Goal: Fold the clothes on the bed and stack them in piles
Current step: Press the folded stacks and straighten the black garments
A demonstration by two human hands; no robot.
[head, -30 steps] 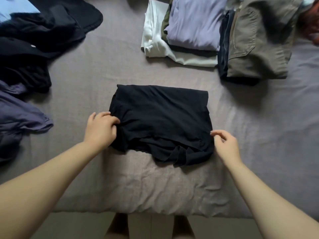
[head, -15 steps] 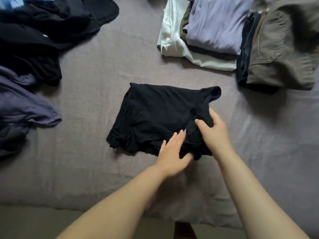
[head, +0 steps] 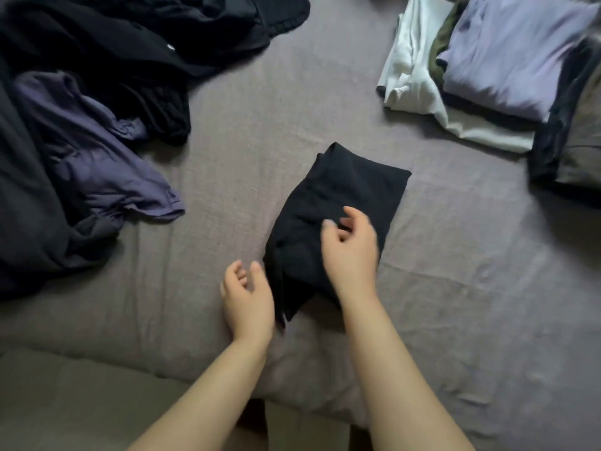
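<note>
A black garment lies folded into a narrow rectangle in the middle of the grey bed. My right hand hovers over its near half with loosely curled fingers that hold nothing. My left hand is beside the garment's near left edge, fingers relaxed, gripping nothing. Folded piles sit at the far right: a lavender top on a white garment, and khaki trousers at the frame edge.
An unfolded heap covers the left side: black clothes at the back and a blue-purple garment in front. The bed's front edge runs across the bottom left, with floor below it.
The black garment's right side has been folded over to the left, making it half as wide. Both hands have let go of it. The view has shifted left.
</note>
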